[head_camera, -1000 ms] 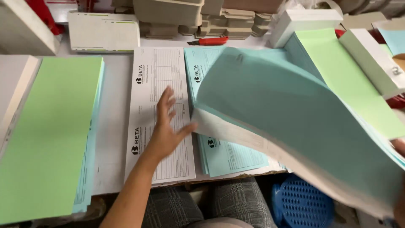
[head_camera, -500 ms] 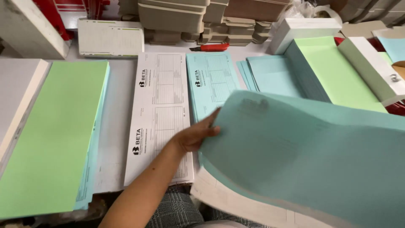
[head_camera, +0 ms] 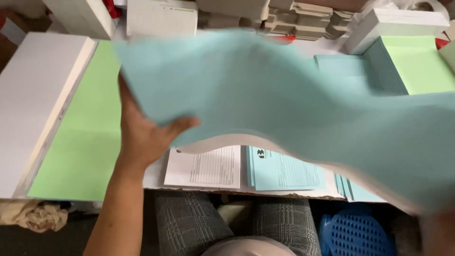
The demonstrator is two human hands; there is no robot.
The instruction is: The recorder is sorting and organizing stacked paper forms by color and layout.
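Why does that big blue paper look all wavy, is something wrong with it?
Nothing looks damaged. The blue sheets sag and ripple only because they are held up in the air, with the left hand under one end. The green stack, white forms and blue forms lie flat on the table.

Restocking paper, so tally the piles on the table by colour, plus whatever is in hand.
Green piles: 2
White piles: 2
Blue piles: 2
Blue sheaf held in left hand: 1
Total: 7
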